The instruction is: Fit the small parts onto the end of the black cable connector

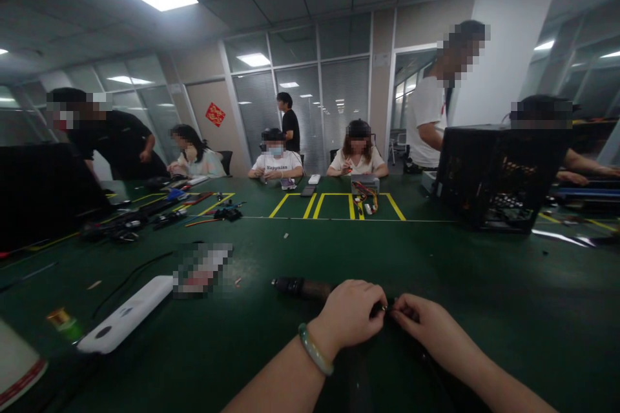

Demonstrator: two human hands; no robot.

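Both hands meet close together above the green table, at the lower right of the head view. My left hand, with a bangle on its wrist, has its fingers curled in a pinch. Facing it, my right hand is closed too, thumb and fingers pressed together. Between the fingertips is a small dark piece with a bright glint, too small to name. A dark cable-like strip trails down below the right hand. Just behind my left hand lies a dark electric screwdriver, its tip pointing left and its rear end hidden.
At left are a white elongated device, a small green-and-gold bottle and a paper cup. A black computer case stands at right. Across the table sit people, one by a power supply with coloured wires. Cables lie back left.
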